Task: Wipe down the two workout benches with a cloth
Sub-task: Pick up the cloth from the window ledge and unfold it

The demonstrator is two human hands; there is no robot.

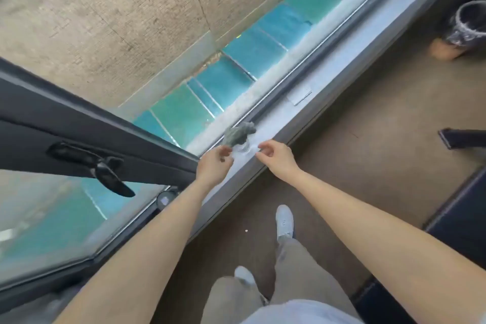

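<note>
A crumpled grey-green cloth [239, 134] lies on the grey window sill [310, 110], partly over a small clear object [246, 148] that I cannot identify. My left hand [214, 164] reaches up to the cloth's lower edge with its fingers loosely bent, just short of it or barely touching. My right hand [277, 156] hovers right of the clear object, fingers loosely curled with the tips near it, and nothing is plainly held. A dark padded bench edge [457, 221] shows at the right border, and another dark padded piece [462, 138] lies above it.
An open window sash with a black handle [105, 166] juts in at the left, close to my left forearm. A bin lined with a plastic bag [470, 26] stands on the brown carpet at top right. My feet in white shoes [284, 221] stand near the sill.
</note>
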